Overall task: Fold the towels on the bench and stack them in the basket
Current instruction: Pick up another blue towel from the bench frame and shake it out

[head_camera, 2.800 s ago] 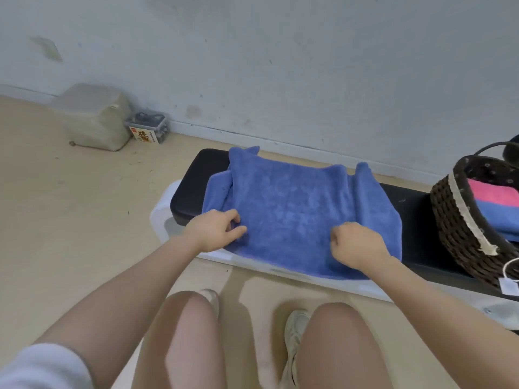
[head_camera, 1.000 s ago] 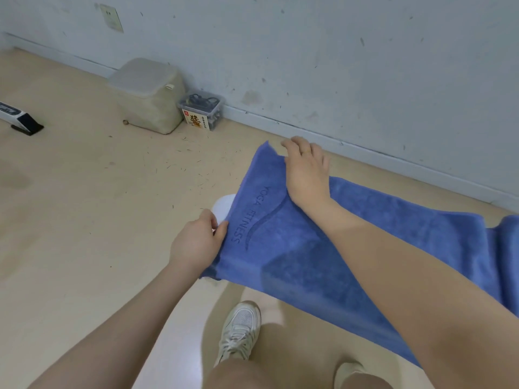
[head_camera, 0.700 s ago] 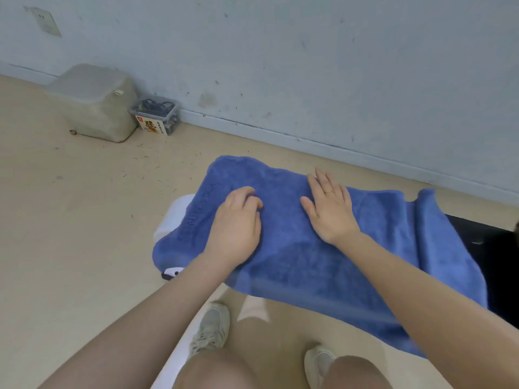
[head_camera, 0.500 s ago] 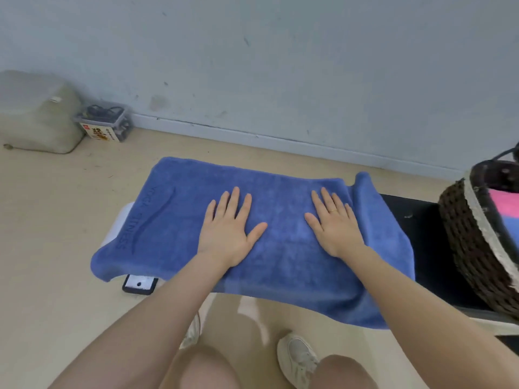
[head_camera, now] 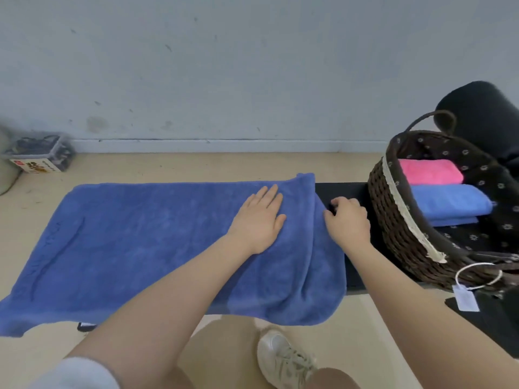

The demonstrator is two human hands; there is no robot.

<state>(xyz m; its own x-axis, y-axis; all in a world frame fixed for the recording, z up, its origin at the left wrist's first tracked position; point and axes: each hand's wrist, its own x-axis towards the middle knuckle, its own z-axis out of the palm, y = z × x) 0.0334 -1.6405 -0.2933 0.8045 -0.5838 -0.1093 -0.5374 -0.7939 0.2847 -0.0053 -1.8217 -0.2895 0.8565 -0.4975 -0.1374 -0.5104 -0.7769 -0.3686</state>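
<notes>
Blue towel point(head_camera: 134, 242) lying spread over worktop point(head_camera: 341, 189); left hand point(head_camera: 259, 220) pressing flat on it, right hand point(head_camera: 348, 220) pinching its right edge. Basket point(head_camera: 393, 220) sitting just right, holding folded pink towel point(head_camera: 429, 171) and light-blue towel point(head_camera: 449, 203).

A: Bench point(head_camera: 341, 189): black, set on a beige floor point(head_camera: 196, 167) along the wall. Its left and middle parts are covered by a blue towel point(head_camera: 140, 242), spread flat, with the near edge hanging over.

B: And the right end?

A: Occupied by a dark wicker basket point(head_camera: 393, 220). A bare black strip is seen between towel and basket.
</notes>
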